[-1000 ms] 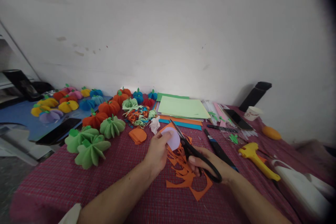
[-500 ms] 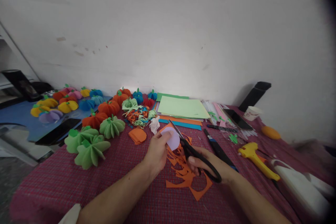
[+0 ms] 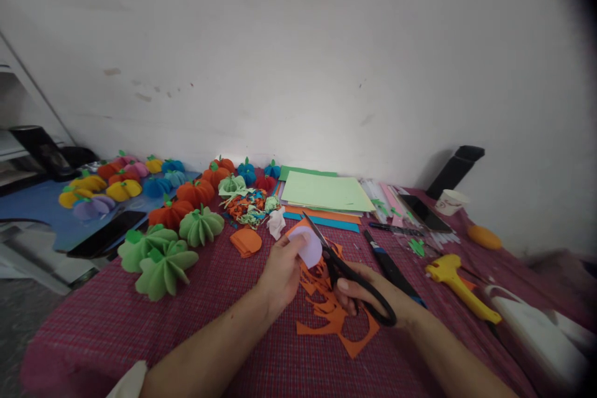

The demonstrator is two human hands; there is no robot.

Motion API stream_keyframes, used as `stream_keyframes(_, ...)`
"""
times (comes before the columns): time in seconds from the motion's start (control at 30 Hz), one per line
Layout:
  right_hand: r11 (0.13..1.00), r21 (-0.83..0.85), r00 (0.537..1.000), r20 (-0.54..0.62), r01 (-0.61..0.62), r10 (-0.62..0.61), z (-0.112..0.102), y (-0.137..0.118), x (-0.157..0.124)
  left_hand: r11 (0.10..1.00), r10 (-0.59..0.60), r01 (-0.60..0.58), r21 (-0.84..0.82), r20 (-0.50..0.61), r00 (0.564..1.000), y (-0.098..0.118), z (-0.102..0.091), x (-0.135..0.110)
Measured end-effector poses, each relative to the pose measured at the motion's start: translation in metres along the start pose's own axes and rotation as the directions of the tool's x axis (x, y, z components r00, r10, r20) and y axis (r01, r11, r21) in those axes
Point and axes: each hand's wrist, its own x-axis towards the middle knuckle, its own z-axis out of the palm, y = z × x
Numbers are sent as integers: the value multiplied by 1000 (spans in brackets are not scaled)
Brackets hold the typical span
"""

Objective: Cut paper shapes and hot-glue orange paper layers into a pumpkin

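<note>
Between the thumb and fingers of my left hand (image 3: 281, 270) is a round lilac paper piece (image 3: 310, 251), laid over orange paper (image 3: 298, 227). My right hand (image 3: 361, 291) grips black-handled scissors (image 3: 353, 278), thumb and fingers in the loops. The blades reach up beside the right edge of the lilac circle. Curved orange paper scraps (image 3: 329, 314) lie on the cloth beneath both hands. Left of them rests a small stack of orange paper rounds (image 3: 246, 241), close to a crumpled white tissue (image 3: 276, 222).
Paper pumpkins, green (image 3: 163, 270), orange (image 3: 194, 193) and other colours, stand at left. A heap of shreds (image 3: 247, 205) and stacked coloured sheets (image 3: 321, 191) are behind. On the right lie a utility knife (image 3: 390, 267), a yellow glue gun (image 3: 461, 286) and a paper cup (image 3: 451, 201).
The whole view has shifted slightly, so things appear a little further right. Both hands keep nearly the same hold on the paper and scissors.
</note>
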Motion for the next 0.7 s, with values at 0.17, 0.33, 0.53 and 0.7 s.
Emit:
stream_keyframes(0.17, 1000, 0, 1000, -10, -10, 10, -1, -3, 0, 1000, -1, 1, -6, 6, 1000, 0, 0, 0)
stream_keyframes(0.33, 1000, -4, 1000, -15, -13, 12, 0, -10, -1, 1000, 11, -11, -4, -11, 1000, 1, 1, 0)
stream_keyframes(0.53, 999, -24, 999, -21, -29, 29, 0, -12, -2, 1000, 9, -8, -4, 21, 1000, 1, 2, -1)
stream_keyframes(0.7, 999, -23, 999, -22, -36, 35, -4, -8, -2, 1000, 12, -12, 9, 16, 1000, 2, 1, -2)
